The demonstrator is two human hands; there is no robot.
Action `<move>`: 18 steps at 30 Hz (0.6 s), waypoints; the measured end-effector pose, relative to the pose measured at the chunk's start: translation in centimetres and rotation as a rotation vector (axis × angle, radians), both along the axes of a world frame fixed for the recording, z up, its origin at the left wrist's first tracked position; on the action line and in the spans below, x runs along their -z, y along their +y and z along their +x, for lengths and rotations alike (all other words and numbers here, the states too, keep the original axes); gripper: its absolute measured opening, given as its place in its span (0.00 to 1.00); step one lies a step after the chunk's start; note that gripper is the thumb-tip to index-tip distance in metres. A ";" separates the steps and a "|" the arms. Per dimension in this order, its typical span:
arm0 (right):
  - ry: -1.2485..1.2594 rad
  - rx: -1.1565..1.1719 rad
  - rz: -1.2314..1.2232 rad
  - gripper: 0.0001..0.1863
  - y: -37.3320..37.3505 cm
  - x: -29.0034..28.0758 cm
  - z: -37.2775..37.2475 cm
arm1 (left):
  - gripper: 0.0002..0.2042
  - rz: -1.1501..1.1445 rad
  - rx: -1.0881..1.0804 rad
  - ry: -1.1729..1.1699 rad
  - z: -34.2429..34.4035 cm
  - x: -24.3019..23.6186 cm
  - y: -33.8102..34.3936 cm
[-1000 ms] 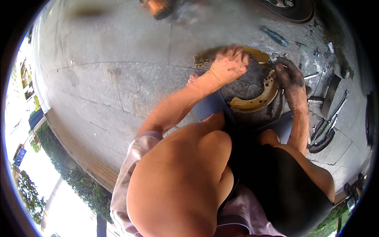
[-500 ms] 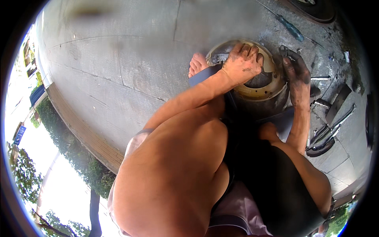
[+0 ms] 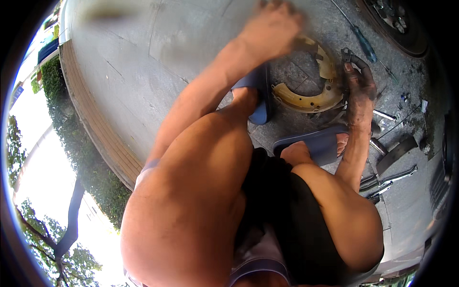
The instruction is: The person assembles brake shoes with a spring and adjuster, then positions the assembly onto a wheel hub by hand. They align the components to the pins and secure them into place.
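Note:
My left hand [image 3: 275,31] is blurred high in the view, fingers apparently bent over the far end of curved yellow brake shoes; what it holds, if anything, is hidden. The shoes form a ring shape on the pavement, one piece on the far side [image 3: 326,64], another nearer me [image 3: 311,101]. My blackened right hand [image 3: 359,88], at their right, has its thumb and fingers closed on a small dark metal part [image 3: 347,55]. A green-handled screwdriver [image 3: 364,44] lies just beyond that hand.
A wheel [image 3: 406,33] is at the top right. Wrenches [image 3: 397,175], a dark curved piece [image 3: 392,158] and small hardware lie to the right on the grey pavement [image 3: 119,91]. My sandalled feet [image 3: 311,143] flank the shoes. A paved edge [image 3: 98,119] and hedge border the left.
My left hand has moved up and away from me, off the near part of the ring. The view has shifted, revealing both sandals. My right hand stays beside the shoes.

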State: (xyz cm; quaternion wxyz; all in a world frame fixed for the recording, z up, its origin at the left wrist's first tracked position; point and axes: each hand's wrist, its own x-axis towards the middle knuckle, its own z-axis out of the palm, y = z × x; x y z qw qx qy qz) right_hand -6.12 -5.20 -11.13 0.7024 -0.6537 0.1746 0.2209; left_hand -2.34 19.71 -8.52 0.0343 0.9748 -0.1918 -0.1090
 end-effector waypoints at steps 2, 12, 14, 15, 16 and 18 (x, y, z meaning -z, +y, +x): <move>0.031 -0.028 0.100 0.16 1.3 -0.7 -0.4 | 0.20 -0.166 -0.214 -0.116 -2.2 -3.4 1.2; 0.109 -0.126 0.128 0.19 1.6 -2.5 -2.9 | 0.16 -0.835 -0.784 0.182 -5.7 -1.8 1.4; 0.087 -0.216 0.121 0.20 1.8 -2.4 -3.4 | 0.17 -1.039 -0.748 0.286 -6.9 -0.2 0.8; 0.072 -0.202 0.135 0.20 1.9 -2.6 -3.2 | 0.17 -1.142 -0.723 0.331 -6.7 0.1 0.1; 0.059 -0.191 0.150 0.21 1.9 -2.7 -3.2 | 0.18 -1.220 -0.686 0.396 -6.5 0.2 -0.6; 0.076 -0.233 0.049 0.22 2.7 -4.3 -2.5 | 0.18 -1.349 -0.624 0.500 -5.8 -0.4 -0.6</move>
